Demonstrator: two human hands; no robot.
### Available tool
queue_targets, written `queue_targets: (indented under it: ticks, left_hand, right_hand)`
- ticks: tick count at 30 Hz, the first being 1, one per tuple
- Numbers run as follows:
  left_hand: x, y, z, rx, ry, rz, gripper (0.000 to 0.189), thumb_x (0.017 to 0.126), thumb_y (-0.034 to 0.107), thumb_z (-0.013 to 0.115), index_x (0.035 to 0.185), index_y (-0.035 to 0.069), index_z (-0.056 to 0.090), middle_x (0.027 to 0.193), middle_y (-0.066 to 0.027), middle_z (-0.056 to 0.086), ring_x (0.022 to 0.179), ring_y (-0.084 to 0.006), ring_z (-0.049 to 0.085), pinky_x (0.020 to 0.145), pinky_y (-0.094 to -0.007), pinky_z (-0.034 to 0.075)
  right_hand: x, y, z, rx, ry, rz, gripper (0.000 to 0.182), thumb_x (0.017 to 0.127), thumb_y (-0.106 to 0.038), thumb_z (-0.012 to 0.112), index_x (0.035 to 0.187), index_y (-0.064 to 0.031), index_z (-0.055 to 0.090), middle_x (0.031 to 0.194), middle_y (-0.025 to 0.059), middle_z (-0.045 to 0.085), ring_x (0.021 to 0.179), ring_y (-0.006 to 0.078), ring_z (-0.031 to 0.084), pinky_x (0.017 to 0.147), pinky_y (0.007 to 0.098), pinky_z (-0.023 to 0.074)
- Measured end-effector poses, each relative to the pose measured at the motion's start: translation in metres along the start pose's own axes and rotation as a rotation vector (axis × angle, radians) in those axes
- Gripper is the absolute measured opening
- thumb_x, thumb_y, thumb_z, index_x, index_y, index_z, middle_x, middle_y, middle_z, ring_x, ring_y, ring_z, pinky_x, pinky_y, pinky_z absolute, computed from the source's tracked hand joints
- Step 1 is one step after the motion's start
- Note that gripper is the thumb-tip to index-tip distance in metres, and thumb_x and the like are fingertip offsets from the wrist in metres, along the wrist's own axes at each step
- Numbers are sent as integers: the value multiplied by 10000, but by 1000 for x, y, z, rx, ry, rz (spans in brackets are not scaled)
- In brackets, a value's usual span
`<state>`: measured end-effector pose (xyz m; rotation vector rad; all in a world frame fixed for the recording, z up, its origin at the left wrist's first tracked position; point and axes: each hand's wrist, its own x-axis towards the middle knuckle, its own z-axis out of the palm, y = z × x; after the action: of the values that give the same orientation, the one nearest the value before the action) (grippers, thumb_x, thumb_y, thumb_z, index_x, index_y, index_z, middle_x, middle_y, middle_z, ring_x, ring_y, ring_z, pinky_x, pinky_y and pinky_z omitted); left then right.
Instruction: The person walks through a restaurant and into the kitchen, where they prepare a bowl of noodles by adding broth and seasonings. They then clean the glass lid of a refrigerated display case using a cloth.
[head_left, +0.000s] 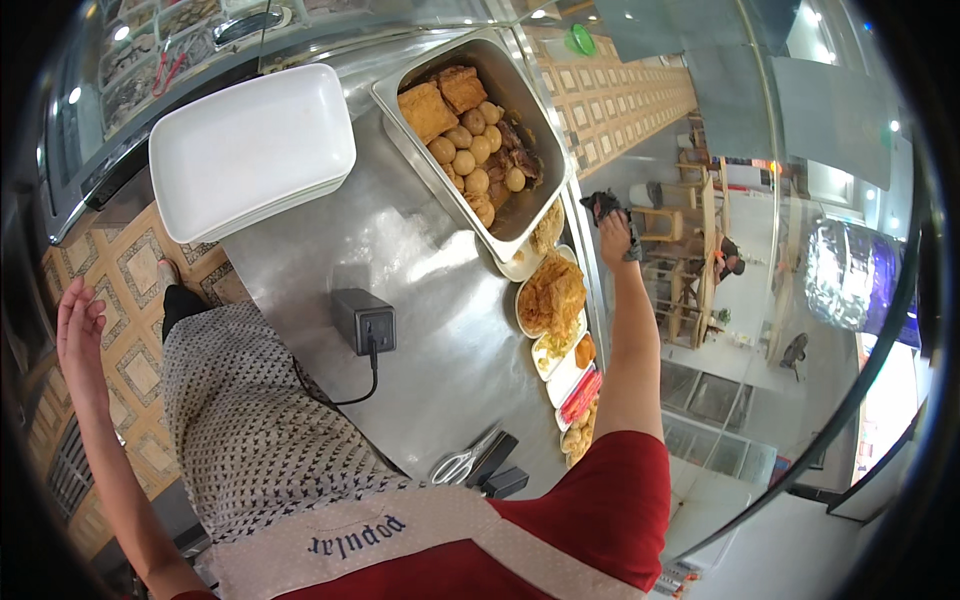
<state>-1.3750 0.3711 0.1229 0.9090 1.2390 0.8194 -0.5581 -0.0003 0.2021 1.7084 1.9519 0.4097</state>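
My right hand (615, 236) reaches out past the food trays, its fingers closed on a crumpled dark grey cloth (604, 206); whether the cloth touches the glass is unclear. Near it on the steel counter (442, 330) stands a deep metal pan (420, 161) with brown eggs (463, 161), fried tofu blocks (427, 111) and dark meat pieces in sauce. Beside my right forearm is a dish of golden fried food (553, 292). My left hand (79, 322) hangs away from the counter above the tiled floor, fingers loosely curled, holding nothing.
Stacked white rectangular trays (251, 154) overhang the counter's edge. A black power adapter (364, 321) with a cable stands mid-counter; scissors (454, 466) and black boxes lie near my apron. Small trays (551, 360) line the glass side. A display case holds red tongs (166, 73). A person (726, 259) sits beyond.
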Motion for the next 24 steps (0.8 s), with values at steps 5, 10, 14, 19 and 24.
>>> queue_targets:
  ticks: [5, 10, 14, 19, 24]
  left_hand:
    - [-3, -31, 0, 84, 109, -33, 373, 946, 248, 469, 1284, 88, 474, 1167, -3, 541, 976, -69, 519, 886, -222, 383]
    - [23, -33, -13, -39, 50, -42, 382, 954, 237, 453, 1300, 73, 451, 1168, 1, 538, 978, -74, 517, 881, -219, 385]
    - [13, -17, 7, -58, 49, -67, 372, 946, 210, 458, 1287, 60, 456, 1122, 8, 545, 939, -76, 521, 840, -216, 391]
    - [6, -1, 4, -67, 113, -61, 369, 938, 211, 467, 1273, 57, 465, 1101, 7, 540, 914, -69, 518, 838, -217, 390]
    - [-4, 6, -16, -49, 211, -32, 376, 937, 217, 476, 1278, 59, 462, 1122, -4, 540, 937, -79, 525, 847, -220, 392]
  right_hand:
    - [-16, 32, -91, -246, -436, 204, 216, 778, -199, 549, 885, -23, 612, 880, 131, 591, 965, 293, 538, 916, 396, 381]
    - [104, 46, -209, -695, 54, 407, 495, 872, -346, 472, 1325, -146, 443, 1394, 6, 404, 1088, 189, 498, 942, 367, 337]
    - [190, 52, -183, -777, 186, 389, 485, 834, -294, 513, 1294, -145, 479, 1391, 3, 419, 875, 206, 521, 906, 393, 368]
    - [258, 50, -117, -489, 204, 108, 431, 807, -123, 473, 1228, -44, 511, 1244, 76, 532, 1027, 259, 519, 953, 399, 369]
    - [174, 66, -24, -77, -5, -155, 391, 825, -85, 416, 1189, 7, 523, 1145, 139, 560, 1094, 309, 491, 1013, 428, 326]
